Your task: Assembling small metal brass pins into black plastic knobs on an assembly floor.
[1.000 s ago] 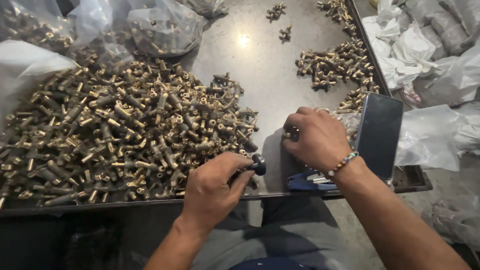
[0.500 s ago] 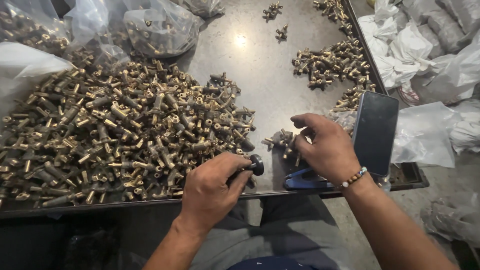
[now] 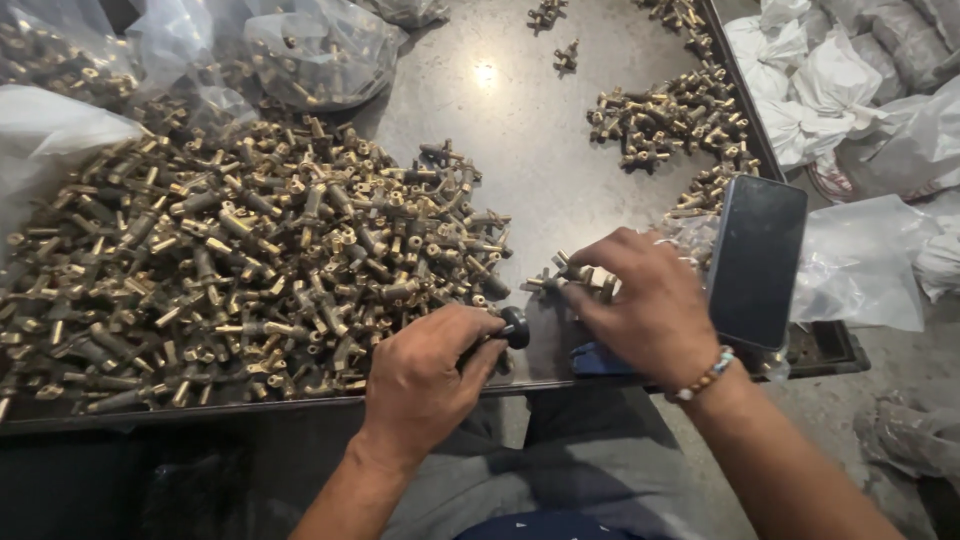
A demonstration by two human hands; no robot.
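Note:
My left hand point(image 3: 430, 375) grips a small tool with a round black knob point(image 3: 515, 327) at the near edge of the grey metal table point(image 3: 520, 130). My right hand point(image 3: 650, 305) holds a brass fitting point(image 3: 575, 278) just to the right of the knob, fingers curled around it. A big heap of brass fittings point(image 3: 250, 260) lies left of both hands. A blue object point(image 3: 598, 360) sits under my right wrist, mostly hidden.
A dark phone point(image 3: 757, 260) stands propped at the table's right edge. A smaller pile of fittings point(image 3: 670, 115) lies at the far right. Clear plastic bags of parts point(image 3: 320, 50) sit at the back left. White sacks point(image 3: 850, 70) lie on the floor to the right.
My right hand has shifted left toward the knob and now holds a brass fitting in view. The left hand has stayed on the tool.

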